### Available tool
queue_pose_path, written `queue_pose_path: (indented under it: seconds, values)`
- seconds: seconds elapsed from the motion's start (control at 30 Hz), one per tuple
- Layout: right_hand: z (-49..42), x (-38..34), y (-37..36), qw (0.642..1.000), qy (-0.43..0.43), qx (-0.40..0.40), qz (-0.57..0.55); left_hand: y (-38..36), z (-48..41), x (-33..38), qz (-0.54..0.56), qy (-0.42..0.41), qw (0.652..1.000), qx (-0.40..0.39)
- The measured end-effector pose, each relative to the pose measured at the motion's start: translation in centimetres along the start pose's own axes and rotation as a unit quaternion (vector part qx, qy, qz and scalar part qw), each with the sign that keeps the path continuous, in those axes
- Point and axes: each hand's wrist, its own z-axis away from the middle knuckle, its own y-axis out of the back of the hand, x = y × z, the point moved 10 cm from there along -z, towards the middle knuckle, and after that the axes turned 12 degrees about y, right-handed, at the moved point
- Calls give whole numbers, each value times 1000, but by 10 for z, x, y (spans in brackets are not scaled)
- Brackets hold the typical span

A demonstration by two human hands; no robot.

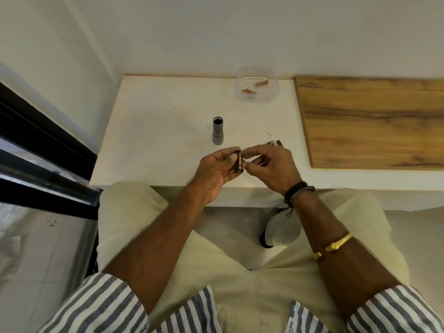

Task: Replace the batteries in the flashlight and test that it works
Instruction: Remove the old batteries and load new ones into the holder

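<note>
Left hand [217, 168] grips the battery holder [238, 162] near the flashlight [218, 131]; right hand [269, 164] pinches at it, should seat cells squarely

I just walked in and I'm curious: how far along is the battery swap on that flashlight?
The flashlight body stands opened on the white table, and copper-coloured batteries lie in a clear tray. In hand: the left hand holds a dark battery holder while the right hand works at it with its fingers. Left: refit the holder, close up and test.
</note>
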Motion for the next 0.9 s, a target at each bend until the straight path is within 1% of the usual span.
queue_pose_path:
  seconds: [0.13, 0.3, 0.63, 0.9]
  values:
    - [0, -14, -3, 998, 42, -1, 40, 5, 0, 0, -7, 0, 1000, 7]
    - [-2, -26, -5, 993, 85, -28, 81, 10, -1, -1, -22, 6, 999, 30]
    - [0, -30, -10, 991, 86, -52, 92, 11, 1, 0, -59, 6, 997, 50]
    - [1, -30, -12, 990, 80, -44, 104, 12, 3, 1, -66, 5, 996, 63]
